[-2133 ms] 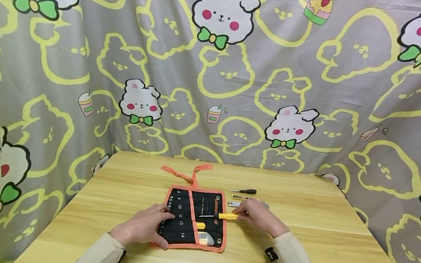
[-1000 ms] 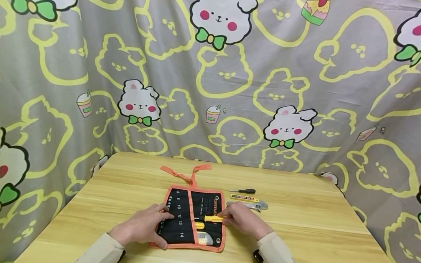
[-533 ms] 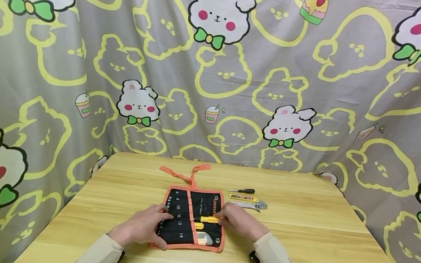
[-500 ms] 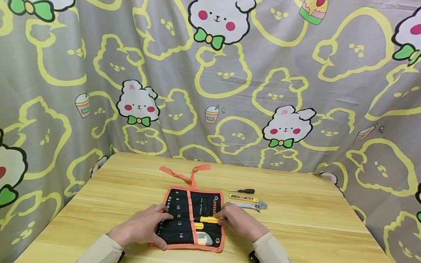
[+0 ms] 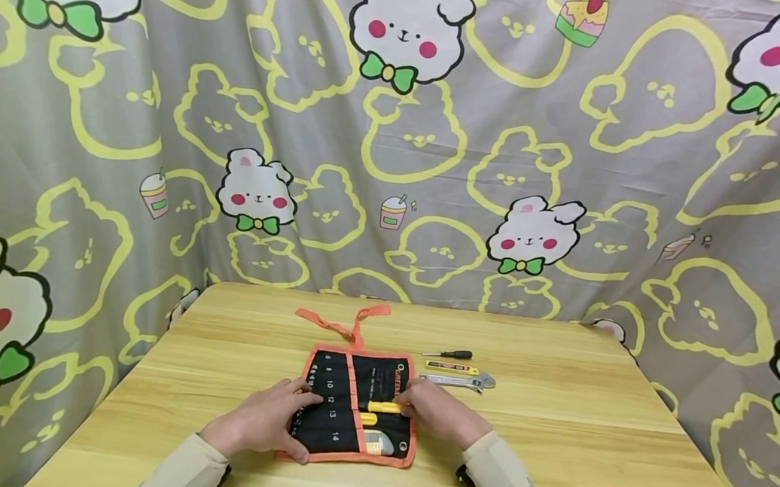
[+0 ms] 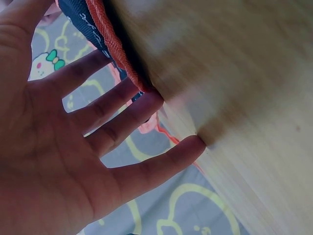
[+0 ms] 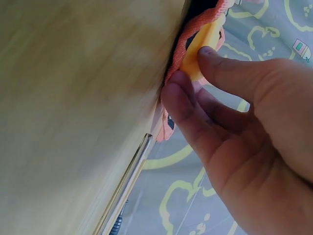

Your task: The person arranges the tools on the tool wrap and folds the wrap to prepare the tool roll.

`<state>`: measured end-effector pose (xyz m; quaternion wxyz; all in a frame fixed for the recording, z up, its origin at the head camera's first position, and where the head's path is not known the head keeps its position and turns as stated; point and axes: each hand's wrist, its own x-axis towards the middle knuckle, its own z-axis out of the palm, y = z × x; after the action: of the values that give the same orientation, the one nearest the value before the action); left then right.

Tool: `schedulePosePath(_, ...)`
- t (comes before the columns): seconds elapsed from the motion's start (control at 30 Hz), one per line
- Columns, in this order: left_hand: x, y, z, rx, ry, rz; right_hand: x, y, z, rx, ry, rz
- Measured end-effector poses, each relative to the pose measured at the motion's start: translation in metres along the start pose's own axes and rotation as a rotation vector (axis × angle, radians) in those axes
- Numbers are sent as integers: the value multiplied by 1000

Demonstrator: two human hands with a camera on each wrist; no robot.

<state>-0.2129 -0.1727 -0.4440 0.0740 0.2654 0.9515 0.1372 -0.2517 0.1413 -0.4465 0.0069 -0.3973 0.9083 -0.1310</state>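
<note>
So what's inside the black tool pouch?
The tool pouch holds three tools: a yellow handle pinched by the right hand, a shorter yellow one and a grey one. Their tips are covered.

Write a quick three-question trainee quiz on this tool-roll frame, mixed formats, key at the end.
1. True or false: the left hand lies flat on the tool roll.
2. What does the right hand pinch? A) adjustable wrench B) yellow-handled screwdriver C) orange tie strap
3. Which tool lies farthest from the person, right of the roll?

Key: 1 true; 2 B; 3 the black-handled screwdriver, beyond the utility knife and wrench.
</note>
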Motion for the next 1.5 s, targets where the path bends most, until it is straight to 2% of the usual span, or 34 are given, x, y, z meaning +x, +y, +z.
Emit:
schedulePosePath(0.2,-1,1,-1,-7,-6,-3,2,-2,1,-18,-11,28)
schedulePosePath(0.47,-2,2,-2,-9,-9,5,4,1,3,107,3,22)
schedulePosePath(0.83,-2,2,-1,-14,-10,3,7,0,2,117,11,4)
schedulePosePath(1.23,-2,2,-2,-23,-6,7,3,10,-8,274,-32,72)
schedulePosePath(1.5,-2,1,-3,-39,-8,18,3,15,-6,265,-34,18)
